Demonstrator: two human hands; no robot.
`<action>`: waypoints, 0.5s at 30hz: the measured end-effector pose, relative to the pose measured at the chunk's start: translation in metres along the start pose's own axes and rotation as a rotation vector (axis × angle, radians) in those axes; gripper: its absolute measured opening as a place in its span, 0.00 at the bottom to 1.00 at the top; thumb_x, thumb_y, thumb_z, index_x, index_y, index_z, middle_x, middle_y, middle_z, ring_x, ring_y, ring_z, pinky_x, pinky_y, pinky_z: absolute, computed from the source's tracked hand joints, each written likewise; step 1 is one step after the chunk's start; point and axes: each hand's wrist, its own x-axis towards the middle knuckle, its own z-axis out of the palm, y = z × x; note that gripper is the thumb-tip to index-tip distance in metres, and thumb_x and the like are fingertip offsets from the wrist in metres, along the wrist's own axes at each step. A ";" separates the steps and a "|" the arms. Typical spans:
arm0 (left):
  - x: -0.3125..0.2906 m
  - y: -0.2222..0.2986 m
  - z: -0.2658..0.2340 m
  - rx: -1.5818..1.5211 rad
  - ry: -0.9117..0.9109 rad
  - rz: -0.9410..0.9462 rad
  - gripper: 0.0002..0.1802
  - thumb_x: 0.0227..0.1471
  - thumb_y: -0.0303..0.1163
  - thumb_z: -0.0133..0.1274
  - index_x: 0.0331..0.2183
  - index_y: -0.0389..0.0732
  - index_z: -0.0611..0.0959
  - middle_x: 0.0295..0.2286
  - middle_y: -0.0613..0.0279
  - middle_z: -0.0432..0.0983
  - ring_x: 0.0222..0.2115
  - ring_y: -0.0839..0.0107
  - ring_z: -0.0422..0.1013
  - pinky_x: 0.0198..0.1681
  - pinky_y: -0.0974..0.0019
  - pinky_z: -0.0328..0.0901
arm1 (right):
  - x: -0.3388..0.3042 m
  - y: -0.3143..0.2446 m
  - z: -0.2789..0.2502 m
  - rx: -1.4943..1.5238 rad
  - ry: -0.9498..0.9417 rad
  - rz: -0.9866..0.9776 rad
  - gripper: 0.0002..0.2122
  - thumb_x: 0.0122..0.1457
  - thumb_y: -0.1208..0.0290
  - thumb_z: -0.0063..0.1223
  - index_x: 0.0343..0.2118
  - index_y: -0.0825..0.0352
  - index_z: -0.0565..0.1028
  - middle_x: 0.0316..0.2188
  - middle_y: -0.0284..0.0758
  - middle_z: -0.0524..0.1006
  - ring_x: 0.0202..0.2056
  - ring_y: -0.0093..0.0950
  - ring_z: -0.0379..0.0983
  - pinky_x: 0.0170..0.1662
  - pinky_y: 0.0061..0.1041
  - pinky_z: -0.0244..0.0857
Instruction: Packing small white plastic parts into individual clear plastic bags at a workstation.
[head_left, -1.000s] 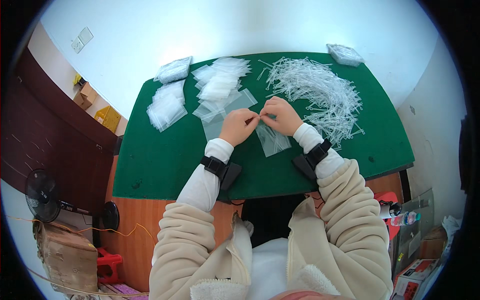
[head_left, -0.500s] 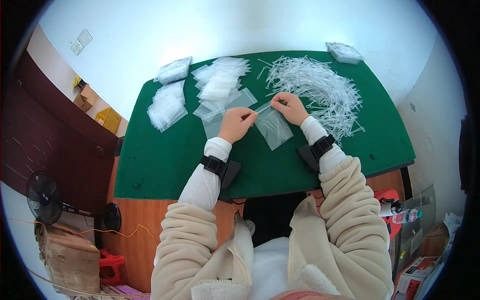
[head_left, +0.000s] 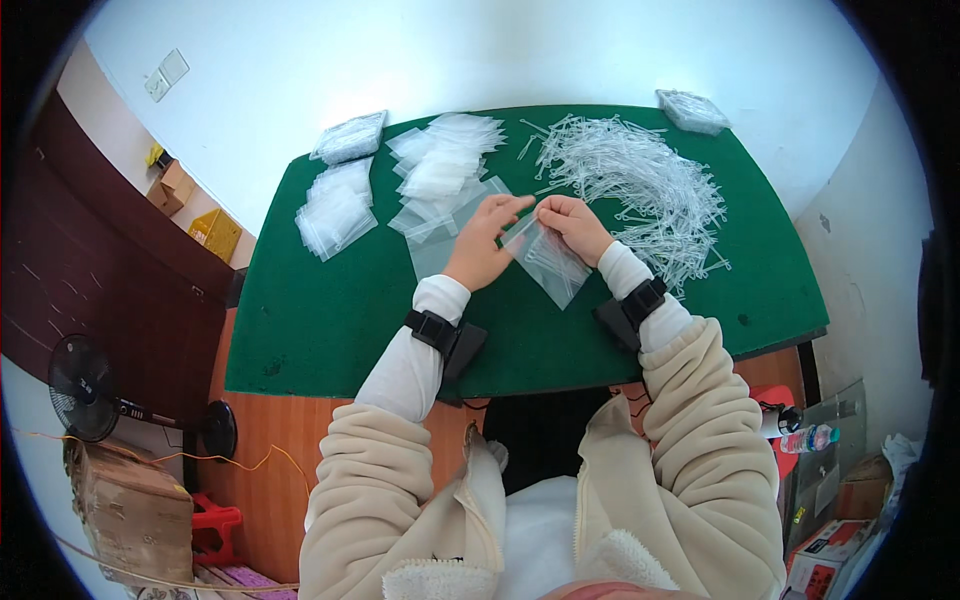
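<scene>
A small clear zip bag [head_left: 556, 272] with several thin clear plastic sticks inside hangs tilted over the green table. My right hand [head_left: 577, 229] pinches its upper edge between thumb and fingers. Close by on the left, my left hand [head_left: 482, 245] has its fingers stretched toward the bag's top, thumb apart; whether it touches the bag is hard to tell. Right of the hands spreads a large heap of clear sticks [head_left: 625, 170] with looped ends. Beyond my left hand lie flat empty zip bags [head_left: 430, 240] and a loose stack of more bags [head_left: 445, 155].
Another stack of zip bags [head_left: 338, 215] lies at the left of the green table [head_left: 330, 330]. Filled clear packs stand at the far left [head_left: 350, 138] and far right [head_left: 692, 112] edges. A black fan [head_left: 85, 385] and a cardboard box [head_left: 130, 510] are on the left.
My left hand has let go of the bag's left corner and stretched its fingers out. The bag, in my right hand, has turned and tilted, its lower end shifting slightly right and nearer.
</scene>
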 end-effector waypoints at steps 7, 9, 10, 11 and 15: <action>0.000 -0.013 -0.009 0.009 -0.106 0.200 0.09 0.45 0.29 0.54 0.32 0.37 0.79 0.28 0.62 0.74 0.27 0.71 0.71 0.34 0.70 0.64 | -0.003 -0.007 0.008 -0.059 -0.021 0.013 0.06 0.56 0.71 0.46 0.29 0.68 0.72 0.22 0.24 0.70 0.24 0.13 0.62 0.28 0.13 0.57; -0.001 -0.013 -0.008 -0.173 -0.171 -0.022 0.10 0.48 0.29 0.53 0.34 0.36 0.78 0.26 0.64 0.75 0.26 0.77 0.69 0.31 0.73 0.64 | -0.001 -0.003 0.006 -0.038 0.017 -0.028 0.06 0.56 0.71 0.47 0.28 0.68 0.72 0.23 0.25 0.70 0.25 0.13 0.63 0.28 0.13 0.57; -0.001 -0.013 -0.007 -0.174 -0.173 -0.021 0.10 0.48 0.29 0.53 0.34 0.36 0.78 0.26 0.64 0.75 0.26 0.77 0.69 0.31 0.73 0.64 | 0.000 -0.002 0.004 -0.039 0.019 -0.028 0.06 0.56 0.71 0.47 0.28 0.68 0.72 0.23 0.25 0.70 0.25 0.13 0.63 0.28 0.13 0.57; -0.001 -0.012 -0.006 -0.259 -0.208 -0.135 0.08 0.48 0.30 0.52 0.32 0.36 0.78 0.24 0.65 0.74 0.25 0.78 0.68 0.30 0.74 0.64 | 0.000 -0.002 0.001 -0.043 0.033 -0.031 0.06 0.56 0.71 0.47 0.28 0.68 0.72 0.22 0.25 0.70 0.24 0.13 0.63 0.27 0.13 0.57; -0.004 -0.018 -0.006 -0.395 -0.304 -0.381 0.08 0.50 0.31 0.51 0.28 0.35 0.78 0.21 0.67 0.73 0.21 0.81 0.67 0.25 0.76 0.62 | -0.001 -0.008 0.004 0.014 0.025 0.013 0.06 0.55 0.71 0.48 0.26 0.68 0.72 0.21 0.26 0.70 0.21 0.14 0.63 0.25 0.14 0.58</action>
